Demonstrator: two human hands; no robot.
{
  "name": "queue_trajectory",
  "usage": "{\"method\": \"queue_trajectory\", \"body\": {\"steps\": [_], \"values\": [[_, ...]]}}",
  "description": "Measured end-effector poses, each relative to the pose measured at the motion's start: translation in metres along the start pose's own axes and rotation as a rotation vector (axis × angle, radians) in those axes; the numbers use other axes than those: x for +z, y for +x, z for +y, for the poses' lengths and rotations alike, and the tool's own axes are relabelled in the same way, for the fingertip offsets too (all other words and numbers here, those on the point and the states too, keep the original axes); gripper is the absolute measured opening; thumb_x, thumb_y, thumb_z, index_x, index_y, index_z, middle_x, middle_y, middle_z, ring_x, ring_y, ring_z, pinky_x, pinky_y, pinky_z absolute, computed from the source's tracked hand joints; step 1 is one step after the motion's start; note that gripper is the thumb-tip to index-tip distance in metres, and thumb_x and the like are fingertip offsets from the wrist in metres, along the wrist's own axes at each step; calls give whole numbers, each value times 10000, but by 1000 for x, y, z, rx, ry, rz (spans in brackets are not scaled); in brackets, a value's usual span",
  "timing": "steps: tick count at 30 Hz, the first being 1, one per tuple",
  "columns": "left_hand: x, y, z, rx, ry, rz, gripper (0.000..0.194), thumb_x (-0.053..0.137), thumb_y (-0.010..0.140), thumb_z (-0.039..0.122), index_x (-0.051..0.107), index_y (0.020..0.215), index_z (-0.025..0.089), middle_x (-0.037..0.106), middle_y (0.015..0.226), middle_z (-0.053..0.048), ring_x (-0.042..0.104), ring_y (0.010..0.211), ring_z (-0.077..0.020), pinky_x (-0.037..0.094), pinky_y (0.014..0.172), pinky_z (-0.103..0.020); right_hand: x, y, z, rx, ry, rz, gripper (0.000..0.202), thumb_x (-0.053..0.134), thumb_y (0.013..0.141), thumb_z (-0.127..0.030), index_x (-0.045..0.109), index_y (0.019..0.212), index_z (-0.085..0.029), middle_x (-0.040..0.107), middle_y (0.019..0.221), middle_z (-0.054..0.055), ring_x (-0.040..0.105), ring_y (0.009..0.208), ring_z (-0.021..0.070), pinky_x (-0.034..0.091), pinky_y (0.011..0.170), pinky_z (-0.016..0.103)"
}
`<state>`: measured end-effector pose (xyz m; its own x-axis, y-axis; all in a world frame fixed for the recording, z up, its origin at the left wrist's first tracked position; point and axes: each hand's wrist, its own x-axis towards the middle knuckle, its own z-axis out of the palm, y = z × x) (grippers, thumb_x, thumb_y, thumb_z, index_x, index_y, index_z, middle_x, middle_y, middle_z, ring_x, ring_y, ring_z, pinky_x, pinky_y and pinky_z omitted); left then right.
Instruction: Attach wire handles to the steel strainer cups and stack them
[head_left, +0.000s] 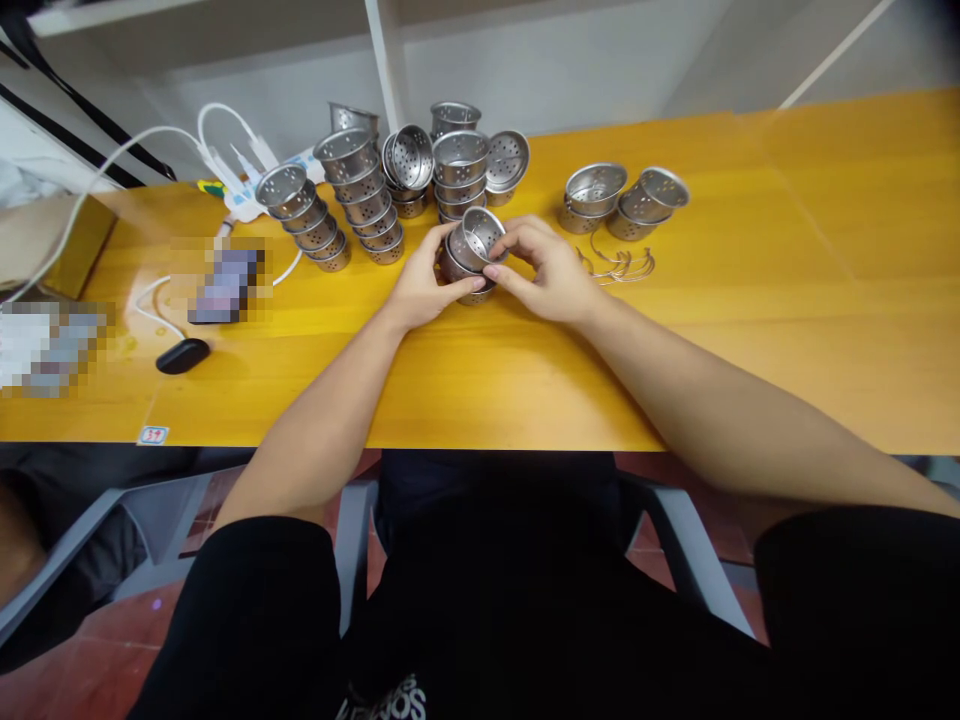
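In front of me a perforated metal cup, its mouth tilted up, sits on top of at least one more cup just above the table. My left hand is closed round the left side of these cups, thumb across the front. From the right, my right hand grips the upper cup's rim between thumb and fingers. Right behind them rises a stack of similar cups. Thin curved wire pieces lie to the right of my right hand, below two short piles of cups.
Further stacks of cups stand at the back left, near a white power strip with cables. A phone and a black oval device lie left. A cardboard box sits at the far left.
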<state>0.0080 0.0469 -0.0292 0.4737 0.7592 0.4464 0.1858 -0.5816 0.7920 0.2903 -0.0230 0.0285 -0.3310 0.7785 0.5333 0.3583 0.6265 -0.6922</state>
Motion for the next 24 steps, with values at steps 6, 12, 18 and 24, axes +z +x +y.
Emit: {"method": "queue_trajectory", "body": {"steps": [6,12,18,24], "values": [[-1,-6,39,-140,99,58,951,1087,975,633,607,1738,332,753,1772,-167,777,1706,-431,650,1486,-658,-11,1,-1,40,-117,110,684,765,1077,-1027,863,1349,-408,821,1484,165,748,1491,514,661,1325,814],[-2,-4,53,-143,100,114,974,1098,998,633,554,1759,361,723,1765,-164,742,1724,-424,626,1504,-656,-39,2,17,158,-328,138,554,832,1085,-898,856,1347,-409,810,1529,181,699,1575,557,565,1413,884],[-2,-5,54,-132,122,111,971,1086,1022,671,539,1765,371,730,1719,-153,753,1701,-420,645,1480,-656,-36,2,29,253,-487,12,439,890,1113,-738,865,1279,-332,839,1518,211,750,1523,581,519,1414,879],[-6,-3,47,-85,138,95,922,1022,1012,758,623,1744,364,734,1784,-134,740,1753,-451,634,1502,-645,-24,0,37,239,-534,-14,386,886,1132,-702,839,1149,-318,870,1371,194,774,1430,580,552,1319,921]]}}
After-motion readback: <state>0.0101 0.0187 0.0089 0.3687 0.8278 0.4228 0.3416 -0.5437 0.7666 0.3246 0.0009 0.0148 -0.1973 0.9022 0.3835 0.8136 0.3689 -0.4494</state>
